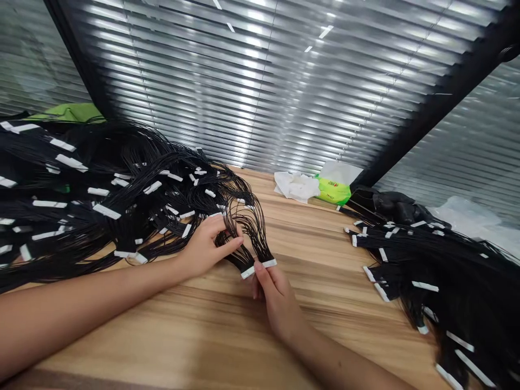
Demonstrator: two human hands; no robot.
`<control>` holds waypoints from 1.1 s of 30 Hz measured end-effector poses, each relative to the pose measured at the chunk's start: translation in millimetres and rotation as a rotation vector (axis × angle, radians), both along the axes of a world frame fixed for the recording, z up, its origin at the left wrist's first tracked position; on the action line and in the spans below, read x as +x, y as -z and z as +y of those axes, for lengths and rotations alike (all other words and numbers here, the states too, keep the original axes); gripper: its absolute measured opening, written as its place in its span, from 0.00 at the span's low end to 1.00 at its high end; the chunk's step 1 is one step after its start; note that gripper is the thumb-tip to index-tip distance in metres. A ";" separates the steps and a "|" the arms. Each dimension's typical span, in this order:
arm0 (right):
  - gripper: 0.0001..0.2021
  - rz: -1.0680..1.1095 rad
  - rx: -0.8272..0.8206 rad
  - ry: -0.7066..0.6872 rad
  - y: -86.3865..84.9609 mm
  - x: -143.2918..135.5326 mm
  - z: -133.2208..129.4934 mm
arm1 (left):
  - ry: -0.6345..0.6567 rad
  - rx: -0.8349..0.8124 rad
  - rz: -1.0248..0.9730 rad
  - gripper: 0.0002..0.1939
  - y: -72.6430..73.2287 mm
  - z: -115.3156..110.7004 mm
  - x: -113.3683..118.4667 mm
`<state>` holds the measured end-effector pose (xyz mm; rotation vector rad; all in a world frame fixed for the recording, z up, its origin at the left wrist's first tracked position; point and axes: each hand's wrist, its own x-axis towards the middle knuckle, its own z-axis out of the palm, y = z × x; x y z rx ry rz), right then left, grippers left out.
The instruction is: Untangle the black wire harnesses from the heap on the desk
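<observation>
Two white connectors on the ends of black wire bundles are pinched between the thumb and fingers of my right hand, just over the table. My left hand is around the black wires a little behind those connectors, its thumb lying across them; its other fingers are partly hidden by the wires. From there the wires arch up and back toward a large heap of black wire harnesses on the left, dotted with several white connectors.
On the right lies a second pile of black wire harnesses with white connectors. A green tissue pack and a crumpled white tissue lie at the back of the wooden table. Blinds behind glass rise beyond the table.
</observation>
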<state>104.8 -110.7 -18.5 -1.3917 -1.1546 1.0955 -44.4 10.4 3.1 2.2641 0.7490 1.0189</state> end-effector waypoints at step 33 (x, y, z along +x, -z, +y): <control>0.24 0.129 -0.013 0.026 2.8 1.1 1.2 | 0.052 0.437 0.032 0.17 0.7 -1.8 -8.3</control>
